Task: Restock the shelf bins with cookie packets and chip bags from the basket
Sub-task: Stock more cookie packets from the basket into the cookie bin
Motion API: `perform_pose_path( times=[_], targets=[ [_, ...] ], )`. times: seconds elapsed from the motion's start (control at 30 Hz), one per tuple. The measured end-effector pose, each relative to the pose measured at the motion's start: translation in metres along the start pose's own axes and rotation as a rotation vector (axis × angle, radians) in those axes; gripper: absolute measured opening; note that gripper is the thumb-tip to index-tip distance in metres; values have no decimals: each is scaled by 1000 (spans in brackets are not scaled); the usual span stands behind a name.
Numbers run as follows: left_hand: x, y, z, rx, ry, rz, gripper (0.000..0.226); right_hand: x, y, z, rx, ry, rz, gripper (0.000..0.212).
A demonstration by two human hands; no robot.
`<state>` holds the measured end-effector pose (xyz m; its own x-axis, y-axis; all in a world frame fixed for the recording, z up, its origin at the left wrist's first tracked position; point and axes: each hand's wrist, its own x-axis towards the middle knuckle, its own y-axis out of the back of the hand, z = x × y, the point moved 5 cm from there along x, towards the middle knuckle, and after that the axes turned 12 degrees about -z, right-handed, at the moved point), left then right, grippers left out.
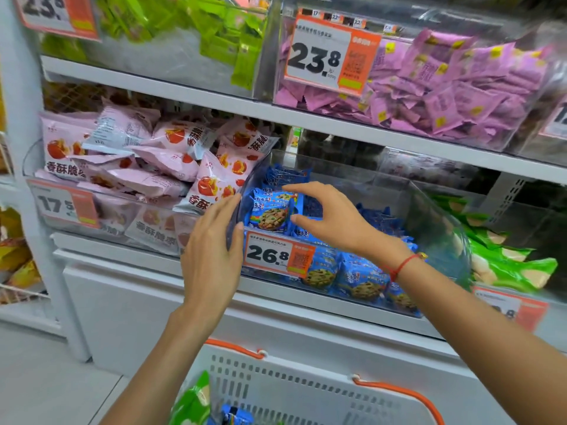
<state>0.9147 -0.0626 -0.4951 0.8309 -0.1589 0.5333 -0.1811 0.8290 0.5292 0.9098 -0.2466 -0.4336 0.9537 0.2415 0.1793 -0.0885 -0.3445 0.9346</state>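
At nine o'clock a clear bin is heaped with pink snack bags; its orange-and-white price tag reads 17 and something. Above it at eleven o'clock, green packets fill an upper bin.

The left hand sits just left of centre, fingers straight and close together, lying flat against the left front corner of the clear cookie bin, thumb on the bin's front face. It holds nothing.

At centre, a blue cookie packet with a chocolate-chip cookie printed on it stands upright near the bin's front left, among more blue packets piled behind a price tag marked 26.8.

The right hand hovers over the bin, fingers spread and gently curved, index tip above the upright packet's top edge and thumb by its right side; whether they touch it I cannot tell. A red string bracelet circles that wrist.

At one o'clock, purple packets crowd an upper bin tagged 23.8. At three o'clock, green chip bags lie in the neighbouring bin.

At six o'clock the white basket with orange handles holds a green bag and a blue packet.
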Motion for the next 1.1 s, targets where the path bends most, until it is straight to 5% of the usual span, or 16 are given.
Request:
perform_pose_path(
  times=[0.17, 0.27, 0.43, 0.67, 0.87, 1.1],
  targets=[
    [-36, 0, 13, -133, -5, 191, 28, -68, -13, -14, 104, 125, 322, 26],
    [-60, -22, 5, -168, 69, 142, 17, -98, -56, -4, 243, 90, 298, 20],
    [-103, -80, -27, 46, 125, -179, 2, -133, -161, 44, 320, -212, 9, 21],
    [-180, -147, -95, 345, 302, -856, 22, -187, -281, 86, 303, -464, -501, 25],
    [-248, -197, -117, 440, 204, -1375, 37, -235, -341, 112, 75, -584, -739, 50],
    [-282, -233, -116, 533, 225, -1585, 43, -262, -357, 112, 47, -639, -840, 78]
  ],
)
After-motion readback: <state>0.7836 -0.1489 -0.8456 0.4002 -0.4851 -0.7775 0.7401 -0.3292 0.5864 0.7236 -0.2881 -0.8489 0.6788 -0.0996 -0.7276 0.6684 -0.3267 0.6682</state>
